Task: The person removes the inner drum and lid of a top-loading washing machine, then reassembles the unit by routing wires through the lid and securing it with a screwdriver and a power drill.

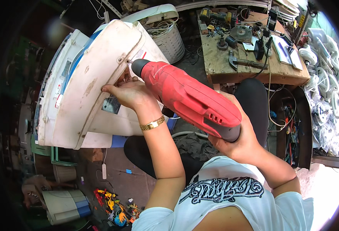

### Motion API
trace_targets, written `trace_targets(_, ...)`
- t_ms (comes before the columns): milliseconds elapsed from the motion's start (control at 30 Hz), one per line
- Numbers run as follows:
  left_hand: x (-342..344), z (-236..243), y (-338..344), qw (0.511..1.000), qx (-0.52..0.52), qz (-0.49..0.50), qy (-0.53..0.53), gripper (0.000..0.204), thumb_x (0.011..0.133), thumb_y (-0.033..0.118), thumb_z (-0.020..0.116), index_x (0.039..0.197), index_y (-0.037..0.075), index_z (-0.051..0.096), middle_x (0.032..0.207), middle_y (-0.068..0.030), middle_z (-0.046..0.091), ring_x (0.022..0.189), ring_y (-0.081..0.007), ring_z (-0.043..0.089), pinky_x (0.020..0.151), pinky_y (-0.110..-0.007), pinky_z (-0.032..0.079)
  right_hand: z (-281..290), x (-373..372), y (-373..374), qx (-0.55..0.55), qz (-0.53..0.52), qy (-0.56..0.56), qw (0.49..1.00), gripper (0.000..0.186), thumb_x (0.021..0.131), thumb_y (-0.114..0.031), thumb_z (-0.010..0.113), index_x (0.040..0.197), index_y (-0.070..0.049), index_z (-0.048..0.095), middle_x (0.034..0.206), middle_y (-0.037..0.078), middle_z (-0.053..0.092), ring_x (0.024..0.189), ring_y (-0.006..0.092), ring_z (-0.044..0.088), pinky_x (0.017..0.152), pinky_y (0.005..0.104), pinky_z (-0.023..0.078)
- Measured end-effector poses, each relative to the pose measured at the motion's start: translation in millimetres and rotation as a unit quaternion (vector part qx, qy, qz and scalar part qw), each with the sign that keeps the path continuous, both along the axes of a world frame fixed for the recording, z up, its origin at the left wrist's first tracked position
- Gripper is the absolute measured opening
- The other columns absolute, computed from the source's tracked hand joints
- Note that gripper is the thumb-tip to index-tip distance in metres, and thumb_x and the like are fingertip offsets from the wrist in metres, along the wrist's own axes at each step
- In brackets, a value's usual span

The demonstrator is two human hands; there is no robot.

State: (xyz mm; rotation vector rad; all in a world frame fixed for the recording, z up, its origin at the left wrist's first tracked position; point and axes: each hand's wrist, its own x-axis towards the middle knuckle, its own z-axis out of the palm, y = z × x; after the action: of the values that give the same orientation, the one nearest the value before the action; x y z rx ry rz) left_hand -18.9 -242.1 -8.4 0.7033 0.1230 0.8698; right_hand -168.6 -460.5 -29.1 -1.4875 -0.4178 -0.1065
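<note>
Pressure stays square as we clench our right hand (237, 142) around the red drill (188, 98), its bit on the screw (129, 61) in the tilted white washer panel (96, 77), which our left hand (125, 92) grips steady.

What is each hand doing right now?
Left hand: closed on the edge of the white appliance panel.
Right hand: closed around the red power drill.

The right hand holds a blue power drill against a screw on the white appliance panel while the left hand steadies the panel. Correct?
Not quite: the head view shows the power drill is red, not blue. The right hand holds it against a screw on the white appliance panel, and the left hand steadies the panel.
</note>
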Motion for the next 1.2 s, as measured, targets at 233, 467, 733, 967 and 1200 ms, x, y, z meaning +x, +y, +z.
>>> trace_targets(233,-3.3,1.3,-3.1,1.0,0.009,-0.004,-0.003,0.068,0.102,0.058,0.018,0.124,0.003,0.05,0.125,-0.0167,0.053,0.119,-0.0291,0.052,0.107,-0.048,0.041,6.2,-0.6,-0.8,-0.019,-0.005,0.003,1.0,0.073,0.067,0.004,0.07,0.136,0.0,0.045,0.131,0.012,0.048,0.122,0.0224,0.049,0.104,0.0331,0.036)
trace_targets(467,-2.9,1.2,-2.2,1.0,0.02,-0.015,0.001,0.07,0.102,0.058,0.016,0.128,0.002,0.048,0.131,-0.0177,0.05,0.126,-0.0306,0.049,0.11,-0.049,0.038,7.1,-0.2,-1.6,-0.019,-0.003,-0.007,1.0,0.074,0.068,0.003,0.07,0.137,0.001,0.044,0.13,0.012,0.049,0.122,0.022,0.05,0.104,0.0331,0.036)
trace_targets(733,-3.0,3.0,-5.1,1.0,0.022,0.006,0.005,0.069,0.102,0.057,0.016,0.127,0.002,0.049,0.124,-0.0164,0.052,0.119,-0.0286,0.051,0.108,-0.048,0.039,7.8,0.5,-0.9,-0.024,-0.011,-0.006,1.0,0.072,0.069,0.003,0.071,0.135,0.001,0.044,0.127,0.012,0.051,0.12,0.0209,0.05,0.103,0.0326,0.036)
trace_targets(967,-7.6,10.2,-10.8,1.0,-0.016,-0.001,0.02,0.066,0.103,0.057,0.021,0.123,0.003,0.053,0.116,-0.0135,0.057,0.11,-0.026,0.055,0.101,-0.047,0.044,10.9,1.2,2.5,-0.03,-0.021,-0.016,0.999,0.07,0.068,0.003,0.071,0.134,0.0,0.046,0.125,0.012,0.052,0.118,0.0214,0.051,0.102,0.0323,0.037)
trace_targets(1200,-8.2,13.0,-13.8,0.999,-0.001,0.017,0.031,0.068,0.103,0.057,0.019,0.132,0.002,0.047,0.124,-0.0128,0.056,0.114,-0.0224,0.054,0.108,-0.04,0.036,12.7,0.1,2.7,-0.021,-0.022,-0.002,1.0,0.069,0.067,0.004,0.069,0.132,0.0,0.047,0.124,0.011,0.052,0.117,0.0208,0.051,0.101,0.0323,0.038)
